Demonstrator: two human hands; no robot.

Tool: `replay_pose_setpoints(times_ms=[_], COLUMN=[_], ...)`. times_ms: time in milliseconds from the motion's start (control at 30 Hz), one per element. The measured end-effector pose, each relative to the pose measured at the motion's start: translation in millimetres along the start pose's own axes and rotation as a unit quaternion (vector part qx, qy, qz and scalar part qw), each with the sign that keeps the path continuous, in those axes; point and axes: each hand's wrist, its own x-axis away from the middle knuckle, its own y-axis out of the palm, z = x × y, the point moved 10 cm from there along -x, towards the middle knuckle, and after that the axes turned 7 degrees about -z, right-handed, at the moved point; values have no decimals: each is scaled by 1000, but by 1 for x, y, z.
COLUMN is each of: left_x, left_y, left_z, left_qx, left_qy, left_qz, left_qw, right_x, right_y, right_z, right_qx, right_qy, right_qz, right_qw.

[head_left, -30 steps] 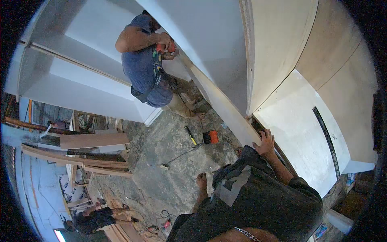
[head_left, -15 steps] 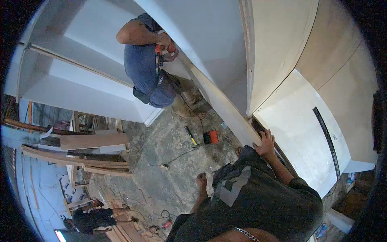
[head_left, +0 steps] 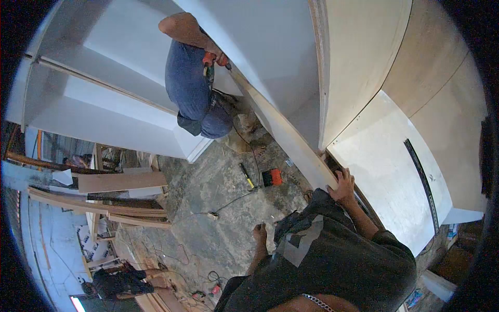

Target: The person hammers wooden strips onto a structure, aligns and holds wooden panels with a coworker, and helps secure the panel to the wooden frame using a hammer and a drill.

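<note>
My right hand (head_left: pixel 342 187) grips the near end of a long pale wooden board (head_left: pixel 291 138), fingers over its top edge and thumb on the near side. The board runs away from me along a white panel. My left hand (head_left: pixel 260 233) hangs low over the concrete floor, its fingers curled together; anything small inside cannot be made out. At the board's far end a co-worker (head_left: pixel 189 78) bends over, with a red and black power drill (head_left: pixel 209 60) in hand, its tip against the board's edge.
White cabinet frames (head_left: pixel 114 119) stand at the left. A hammer with a yellow and black handle (head_left: pixel 246 176) and a red-black box (head_left: pixel 272 177) lie on the floor among cables. Stacked planks (head_left: pixel 99 208) rest at left. Another person (head_left: pixel 117 283) works at the lower left.
The co-worker has shifted a little to the right, and the drill now shows more clearly at the board's far end. My two hands have stayed in place.
</note>
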Motion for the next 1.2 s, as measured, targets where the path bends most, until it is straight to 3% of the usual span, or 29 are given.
replay_pose_setpoints(times_ms=[100,333,500,633,800,900,1200], left_x=[-5,3,-15,-2,4,-8,10], left_y=[7,1,21,9,7,15,-3], left_z=[-16,1,-36,-16,-4,-26,14], left_qx=[73,36,60,75,91,102,64], left_qy=[20,14,5,32,5,12,-13], left_qz=[19,8,8,49,-1,26,-4], left_qw=[997,999,998,995,996,994,998], right_x=[1,3,0,-1,-1,-2,-5], right_y=[-1,-3,6,9,16,12,20], right_z=[-4,-7,-3,1,6,3,10], right_qx=[21,-9,6,20,29,33,35], right_qy=[-10,-49,-36,-26,-29,-27,-25], right_qz=[-11,7,-16,-19,-22,-25,-37], right_qw=[1000,999,999,999,999,999,998])
